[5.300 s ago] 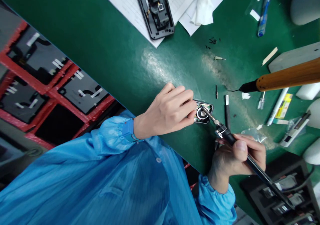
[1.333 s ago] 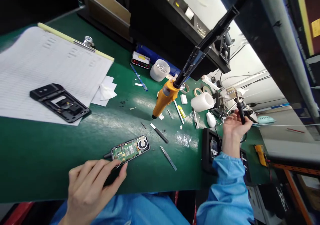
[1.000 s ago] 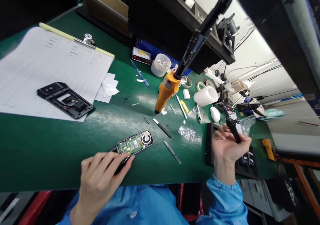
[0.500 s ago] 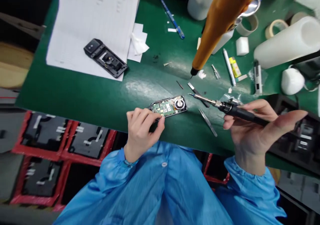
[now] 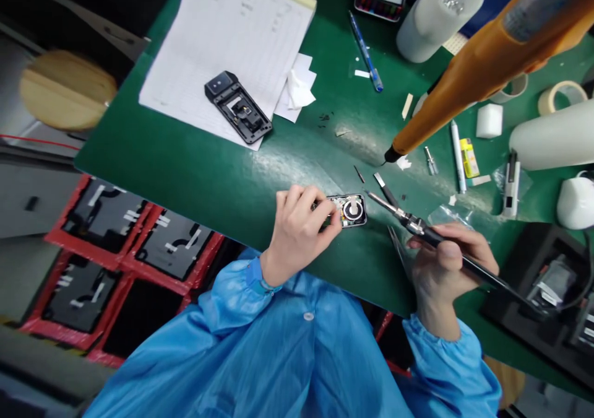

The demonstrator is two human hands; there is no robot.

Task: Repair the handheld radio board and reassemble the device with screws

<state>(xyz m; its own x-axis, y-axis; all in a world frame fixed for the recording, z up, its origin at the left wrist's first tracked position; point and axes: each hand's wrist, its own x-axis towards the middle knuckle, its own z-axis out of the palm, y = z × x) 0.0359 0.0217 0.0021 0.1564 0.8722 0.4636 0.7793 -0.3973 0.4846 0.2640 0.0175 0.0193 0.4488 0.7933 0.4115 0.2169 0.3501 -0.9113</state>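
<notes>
My left hand [image 5: 301,232] is closed over the left part of a small open device [image 5: 355,210] with a circuit board and a round, speaker-like part. Its thumb and forefinger meet above the board, and what they pinch is hidden. In my right hand [image 5: 445,269] is a soldering iron [image 5: 408,221], its metal tip pointing left, near the device's right end. Tweezers [image 5: 396,244] lie partly behind my right hand. A black-handled flat tool [image 5: 386,189] rests just beyond the iron.
An orange electric screwdriver [image 5: 436,105] hangs over the table. A black device housing [image 5: 239,108] lies on clipboard paper [image 5: 185,77]. Farther right are a pen [image 5: 365,49], a white bottle [image 5: 552,136], tape [image 5: 561,99] and a black tray [image 5: 510,288]. Red-edged trays [image 5: 125,260] stand below left.
The view has shifted, so the table things sit farther right. My left hand covers more of the board. My right hand has curled tighter around the soldering iron, its thumb now on the handle.
</notes>
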